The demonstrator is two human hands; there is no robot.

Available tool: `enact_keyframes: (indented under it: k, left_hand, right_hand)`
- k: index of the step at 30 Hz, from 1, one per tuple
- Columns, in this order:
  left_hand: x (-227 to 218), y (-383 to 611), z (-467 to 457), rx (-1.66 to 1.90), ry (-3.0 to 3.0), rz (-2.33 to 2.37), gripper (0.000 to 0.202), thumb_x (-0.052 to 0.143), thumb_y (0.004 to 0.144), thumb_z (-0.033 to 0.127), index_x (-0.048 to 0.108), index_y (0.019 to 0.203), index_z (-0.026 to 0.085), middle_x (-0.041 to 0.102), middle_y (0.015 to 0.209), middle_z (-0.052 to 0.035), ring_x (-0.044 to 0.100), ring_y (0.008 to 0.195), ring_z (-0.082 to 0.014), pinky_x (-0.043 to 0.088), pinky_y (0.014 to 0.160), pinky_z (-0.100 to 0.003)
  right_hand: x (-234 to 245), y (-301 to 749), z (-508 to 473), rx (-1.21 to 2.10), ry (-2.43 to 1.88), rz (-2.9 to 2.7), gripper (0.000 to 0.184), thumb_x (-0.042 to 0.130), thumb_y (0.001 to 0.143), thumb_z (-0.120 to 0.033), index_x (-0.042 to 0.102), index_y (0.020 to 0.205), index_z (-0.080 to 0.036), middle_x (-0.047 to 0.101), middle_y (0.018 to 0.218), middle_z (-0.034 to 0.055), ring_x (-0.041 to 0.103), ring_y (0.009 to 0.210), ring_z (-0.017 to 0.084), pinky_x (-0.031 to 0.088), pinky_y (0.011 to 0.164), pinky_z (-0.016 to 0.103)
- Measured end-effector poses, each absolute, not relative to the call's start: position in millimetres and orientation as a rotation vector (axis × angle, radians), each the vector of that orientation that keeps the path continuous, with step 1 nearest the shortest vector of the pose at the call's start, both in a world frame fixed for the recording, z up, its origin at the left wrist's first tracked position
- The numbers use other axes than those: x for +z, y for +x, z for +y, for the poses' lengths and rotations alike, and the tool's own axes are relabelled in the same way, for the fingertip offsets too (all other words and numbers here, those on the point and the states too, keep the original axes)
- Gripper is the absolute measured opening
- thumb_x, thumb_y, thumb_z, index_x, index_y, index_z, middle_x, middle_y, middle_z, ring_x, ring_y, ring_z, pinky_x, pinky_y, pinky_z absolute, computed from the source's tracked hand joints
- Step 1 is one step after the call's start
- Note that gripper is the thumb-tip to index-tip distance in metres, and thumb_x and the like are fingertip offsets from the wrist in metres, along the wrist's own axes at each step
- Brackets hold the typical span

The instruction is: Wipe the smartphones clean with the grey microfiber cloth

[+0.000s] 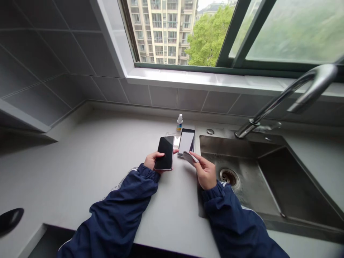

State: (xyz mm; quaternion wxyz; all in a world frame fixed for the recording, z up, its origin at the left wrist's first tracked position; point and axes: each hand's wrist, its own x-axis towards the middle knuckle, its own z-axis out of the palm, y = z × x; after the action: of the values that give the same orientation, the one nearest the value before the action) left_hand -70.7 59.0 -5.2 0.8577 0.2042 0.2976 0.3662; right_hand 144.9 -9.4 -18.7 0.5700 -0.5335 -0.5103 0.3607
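Observation:
My left hand (152,160) grips a smartphone (165,153) with a dark, glossy screen facing up, the thumb lying on its left edge. Between the fingertips of my right hand (206,172) is a folded grey cloth (190,157), held just right of the phone and apart from it. Behind the cloth, a flat black-edged box with a pale face (187,141) lies on the counter; whether it is a box or another device I cannot tell. A clear case-like piece (176,139) shows partly behind the phone. Farther back stands a small white spray bottle (180,123) with a coloured label.
A steel sink (242,150) with a drain lies to the right, under a chrome faucet (285,95). The pale countertop (113,143) extends left to the tiled wall. A window (182,32) is at the back. A dark rounded object (11,219) sits at the left edge.

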Motion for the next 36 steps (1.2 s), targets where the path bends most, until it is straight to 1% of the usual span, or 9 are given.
enact_keyframes:
  k: [5, 8, 11, 14, 17, 20, 23, 28, 36]
  left_hand:
    - [-7, -60, 54, 0.751, 0.365, 0.568, 0.056, 0.04, 0.092, 0.034, 0.054, 0.134, 0.0, 0.071, 0.115, -0.0241, 0.072, 0.084, -0.0304, 0.061, 0.069, -0.05]
    - [-5, -56, 51, 0.72, 0.33, 0.481, 0.068, 0.03, 0.096, 0.059, 0.062, 0.125, 0.006, 0.07, 0.116, -0.0227, 0.071, 0.095, -0.0383, 0.057, 0.078, -0.057]
    - [-4, -53, 46, 0.638, 0.337, 0.424, 0.085, 0.017, 0.094, 0.071, 0.064, 0.124, 0.007, 0.067, 0.12, -0.023, 0.072, 0.088, -0.0378, 0.056, 0.079, -0.059]
    - [-7, -47, 38, 0.568, 0.382, 0.391, 0.091, 0.012, 0.093, 0.073, 0.064, 0.123, 0.005, 0.067, 0.119, -0.0244, 0.072, 0.082, -0.0358, 0.056, 0.077, -0.057]
    - [-9, -40, 30, 0.543, 0.416, 0.384, 0.091, 0.011, 0.093, 0.073, 0.06, 0.131, 0.006, 0.068, 0.116, -0.0248, 0.072, 0.083, -0.0351, 0.057, 0.074, -0.053]
    - [-8, -36, 29, 0.584, 0.367, 0.415, 0.083, 0.012, 0.096, 0.069, 0.049, 0.145, 0.014, 0.07, 0.115, -0.02, 0.072, 0.094, -0.0325, 0.055, 0.084, -0.05]
    - [-5, -35, 30, 0.678, 0.316, 0.464, 0.081, 0.008, 0.098, 0.065, 0.044, 0.149, 0.013, 0.07, 0.118, -0.0185, 0.069, 0.106, -0.0304, 0.051, 0.096, -0.045]
    - [-3, -38, 29, 0.778, 0.31, 0.497, 0.098, 0.005, 0.09, 0.077, 0.047, 0.146, 0.008, 0.068, 0.12, -0.0215, 0.066, 0.11, -0.0335, 0.05, 0.098, -0.046]
    - [-6, -44, 30, 0.648, 0.383, 0.416, 0.101, 0.015, 0.086, 0.083, 0.058, 0.133, 0.005, 0.068, 0.117, -0.0253, 0.07, 0.092, -0.0351, 0.055, 0.08, -0.047]
  right_hand:
    - [-18, 151, -13, 1.122, -1.191, -0.931, 0.035, 0.062, 0.091, -0.038, 0.073, 0.116, -0.015, 0.077, 0.108, 0.0133, 0.076, 0.098, 0.031, 0.064, 0.083, 0.049]
    - [-14, 154, -13, 1.207, -1.136, -0.83, 0.035, 0.06, 0.093, -0.037, 0.072, 0.118, -0.016, 0.075, 0.114, 0.0138, 0.074, 0.104, 0.031, 0.063, 0.088, 0.05]
    - [-9, 154, -13, 1.167, -1.114, -0.78, 0.034, 0.058, 0.095, -0.038, 0.071, 0.119, -0.017, 0.074, 0.119, 0.012, 0.071, 0.111, 0.03, 0.057, 0.099, 0.053]
    - [-8, 149, -16, 1.06, -1.128, -0.795, 0.036, 0.059, 0.096, -0.036, 0.068, 0.126, -0.02, 0.069, 0.129, 0.0088, 0.063, 0.125, 0.029, 0.043, 0.114, 0.053]
    - [-12, 143, -19, 0.84, -1.174, -1.213, 0.04, 0.057, 0.097, -0.027, 0.061, 0.136, -0.022, 0.055, 0.147, 0.006, 0.045, 0.142, 0.026, 0.029, 0.123, 0.048]
    - [-18, 137, -22, 0.496, -1.219, -1.817, 0.047, 0.045, 0.1, -0.02, 0.049, 0.147, -0.019, 0.041, 0.157, 0.0089, 0.031, 0.15, 0.027, 0.029, 0.122, 0.053]
    - [-16, 131, -28, 0.273, -1.274, -2.083, 0.049, 0.043, 0.102, -0.022, 0.042, 0.15, -0.012, 0.036, 0.158, 0.0137, 0.02, 0.153, 0.03, 0.027, 0.121, 0.059]
    - [-6, 123, -53, 0.118, -1.185, -2.348, 0.055, 0.05, 0.099, -0.033, 0.045, 0.146, -0.004, 0.039, 0.157, 0.0175, 0.017, 0.153, 0.034, 0.022, 0.122, 0.059]
    - [6, 127, -81, 0.077, -1.14, -2.579, 0.057, 0.049, 0.099, -0.034, 0.04, 0.15, -0.01, 0.035, 0.16, 0.0119, 0.02, 0.153, 0.031, 0.003, 0.124, 0.061]
